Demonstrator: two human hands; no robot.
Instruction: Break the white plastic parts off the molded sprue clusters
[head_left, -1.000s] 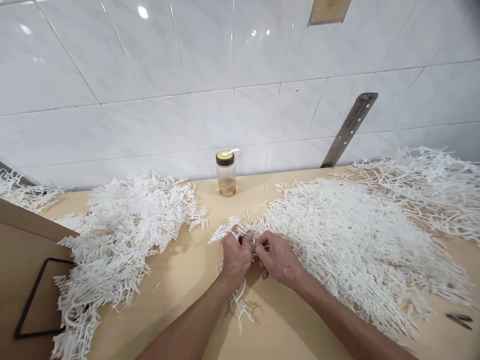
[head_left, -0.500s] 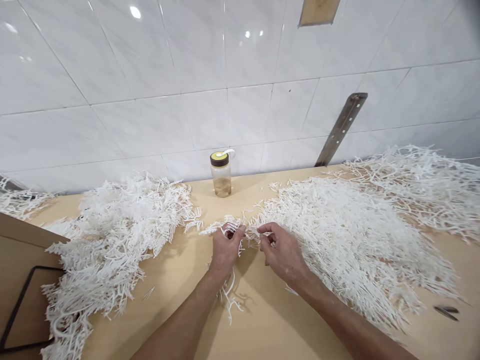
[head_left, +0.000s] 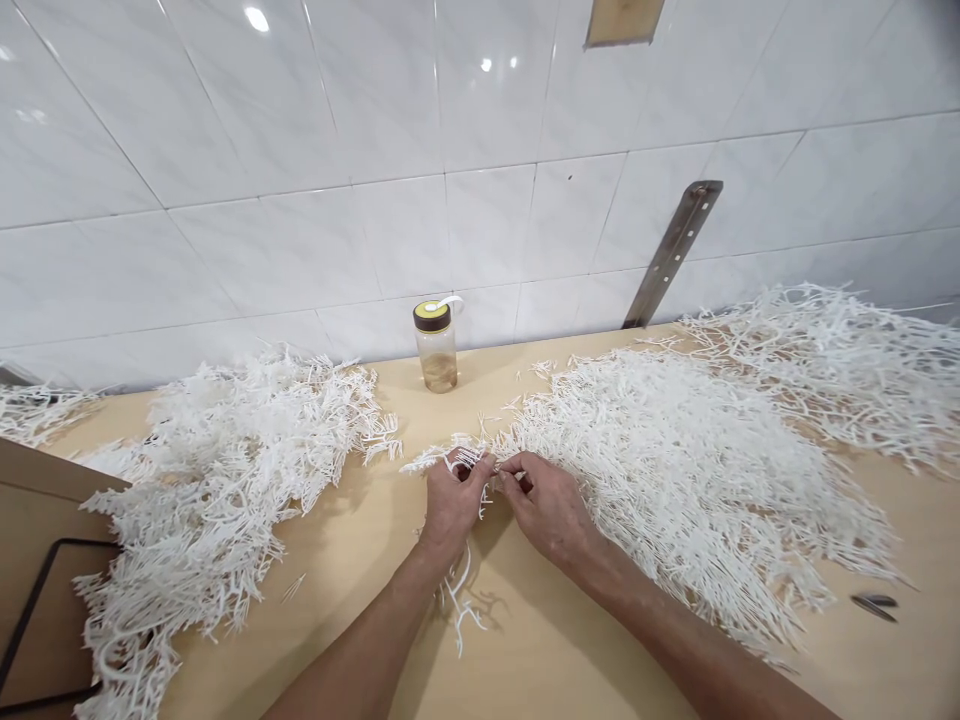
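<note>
My left hand is closed round a white branched plastic sprig; its twigs stick out past the thumb and hang below the wrist. Close beside it, my right hand pinches thumb and forefinger together at the sprig's right end. Whatever lies between those fingertips is too small to make out. Right of the hands spreads a heap of thin white sticks. To the left lies a pile of white branched pieces, with a small comb-shaped piece at its edge.
A clear bottle with a yellow-green lid stands near the tiled wall. A dark metal bracket leans there. Longer white branches lie at the back right. A small dark metal tool rests at the right, a brown board at the left.
My right hand has moved left to my left hand, and its thumb and forefinger have come together. My left hand keeps its hold on the sprig. The view has shifted slightly.
</note>
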